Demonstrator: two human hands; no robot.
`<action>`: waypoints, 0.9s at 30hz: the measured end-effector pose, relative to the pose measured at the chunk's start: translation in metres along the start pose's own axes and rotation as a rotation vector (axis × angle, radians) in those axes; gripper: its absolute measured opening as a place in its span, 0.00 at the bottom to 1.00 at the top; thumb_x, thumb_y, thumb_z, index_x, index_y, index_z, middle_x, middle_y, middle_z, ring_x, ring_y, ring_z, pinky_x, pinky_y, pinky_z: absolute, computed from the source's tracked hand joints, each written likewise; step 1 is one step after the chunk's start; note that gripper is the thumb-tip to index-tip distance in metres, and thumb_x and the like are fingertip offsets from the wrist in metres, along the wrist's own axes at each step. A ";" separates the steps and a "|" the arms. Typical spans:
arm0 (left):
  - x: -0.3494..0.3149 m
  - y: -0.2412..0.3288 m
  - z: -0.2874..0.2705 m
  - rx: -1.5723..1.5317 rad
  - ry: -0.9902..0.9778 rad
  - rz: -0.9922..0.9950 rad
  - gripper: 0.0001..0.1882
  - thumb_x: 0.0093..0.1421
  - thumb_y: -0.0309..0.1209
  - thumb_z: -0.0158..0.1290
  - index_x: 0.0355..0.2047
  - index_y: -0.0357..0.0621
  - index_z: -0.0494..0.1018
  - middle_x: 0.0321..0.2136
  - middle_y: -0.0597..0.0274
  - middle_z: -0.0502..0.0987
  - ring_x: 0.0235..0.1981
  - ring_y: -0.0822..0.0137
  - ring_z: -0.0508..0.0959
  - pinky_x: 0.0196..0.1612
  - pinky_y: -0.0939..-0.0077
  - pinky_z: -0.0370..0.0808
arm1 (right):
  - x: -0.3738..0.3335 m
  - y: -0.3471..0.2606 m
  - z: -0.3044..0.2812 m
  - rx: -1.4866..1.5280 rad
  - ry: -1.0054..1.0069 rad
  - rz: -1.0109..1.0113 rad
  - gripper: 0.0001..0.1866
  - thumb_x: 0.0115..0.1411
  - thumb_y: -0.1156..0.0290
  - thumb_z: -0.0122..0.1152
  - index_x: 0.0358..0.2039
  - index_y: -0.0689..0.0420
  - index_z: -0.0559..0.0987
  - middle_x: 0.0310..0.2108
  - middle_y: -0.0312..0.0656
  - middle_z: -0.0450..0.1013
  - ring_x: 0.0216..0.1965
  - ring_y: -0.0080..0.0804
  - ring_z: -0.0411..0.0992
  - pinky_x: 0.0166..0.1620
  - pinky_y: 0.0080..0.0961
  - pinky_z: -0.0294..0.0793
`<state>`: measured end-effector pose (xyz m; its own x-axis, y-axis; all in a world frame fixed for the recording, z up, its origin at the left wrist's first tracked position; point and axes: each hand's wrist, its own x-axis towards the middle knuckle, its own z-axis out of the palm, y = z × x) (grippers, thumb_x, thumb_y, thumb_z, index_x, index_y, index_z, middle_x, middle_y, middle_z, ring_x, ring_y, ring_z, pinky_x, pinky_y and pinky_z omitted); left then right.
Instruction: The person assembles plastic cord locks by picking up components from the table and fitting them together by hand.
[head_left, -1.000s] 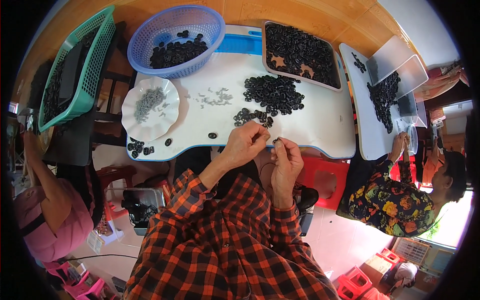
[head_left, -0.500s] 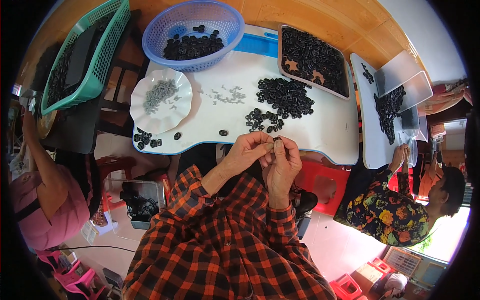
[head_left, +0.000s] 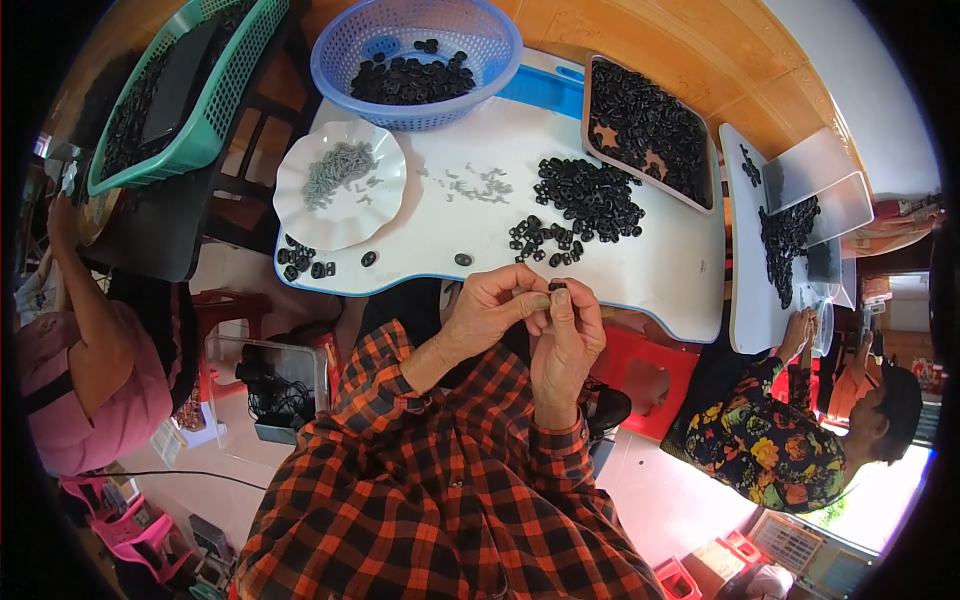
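Note:
My hands meet just off the near edge of the white table [head_left: 660, 285]. My right hand [head_left: 566, 345] pinches a small black plastic piece [head_left: 557, 286] between thumb and forefinger. Beside it, my left hand [head_left: 497, 312] has its thumb and fingers pressed together; whatever they hold is too small to make out. On the table lie a large pile of black oval pieces [head_left: 590, 200] and a smaller cluster [head_left: 545, 240] nearer me. Loose grey slender bits [head_left: 478, 185] are scattered left of the pile. More grey bits sit on the white scalloped plate [head_left: 385, 215].
A blue-violet basket [head_left: 500, 50] and a tray [head_left: 700, 195], both with black pieces, stand at the back. Several black pieces [head_left: 298, 262] lie by the plate. A green basket [head_left: 205, 135] is far left. People sit on both sides, the right one at another table [head_left: 743, 300].
The whole view has shifted slightly, so the table things appear farther right. My fingertips have parted a little, and the black piece in my right hand shows more.

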<state>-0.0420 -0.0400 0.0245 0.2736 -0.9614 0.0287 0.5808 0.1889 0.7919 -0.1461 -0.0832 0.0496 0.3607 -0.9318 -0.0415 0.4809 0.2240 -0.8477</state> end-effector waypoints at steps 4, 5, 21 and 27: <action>-0.003 0.002 -0.004 0.051 0.065 0.017 0.09 0.64 0.27 0.48 0.37 0.32 0.72 0.26 0.62 0.74 0.24 0.76 0.74 0.26 0.83 0.74 | -0.001 0.000 0.004 -0.023 0.012 0.012 0.05 0.61 0.79 0.53 0.37 0.63 0.75 0.33 0.38 0.72 0.28 0.19 0.66 0.27 0.15 0.66; -0.003 0.002 -0.005 0.054 0.101 0.021 0.10 0.65 0.28 0.47 0.37 0.32 0.72 0.26 0.62 0.74 0.23 0.76 0.73 0.25 0.84 0.73 | -0.001 0.002 -0.001 -0.103 0.008 -0.021 0.05 0.61 0.79 0.53 0.38 0.63 0.75 0.34 0.38 0.73 0.28 0.19 0.66 0.29 0.15 0.67; -0.007 0.014 -0.020 0.016 0.071 -0.014 0.11 0.66 0.31 0.46 0.37 0.34 0.72 0.22 0.66 0.73 0.21 0.79 0.72 0.23 0.87 0.71 | -0.003 -0.001 0.012 -0.423 0.012 -0.030 0.07 0.57 0.80 0.58 0.37 0.65 0.79 0.29 0.34 0.73 0.28 0.15 0.67 0.33 0.11 0.67; -0.010 0.015 -0.025 0.027 0.075 -0.019 0.12 0.66 0.32 0.47 0.36 0.34 0.73 0.22 0.67 0.73 0.21 0.79 0.72 0.24 0.86 0.71 | -0.003 0.002 0.013 -0.425 -0.027 -0.028 0.07 0.57 0.81 0.58 0.37 0.66 0.79 0.30 0.34 0.73 0.29 0.15 0.67 0.34 0.11 0.67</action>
<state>-0.0170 -0.0226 0.0205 0.3198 -0.9470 -0.0315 0.5661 0.1643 0.8078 -0.1357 -0.0762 0.0549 0.3758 -0.9267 -0.0066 0.1205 0.0559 -0.9911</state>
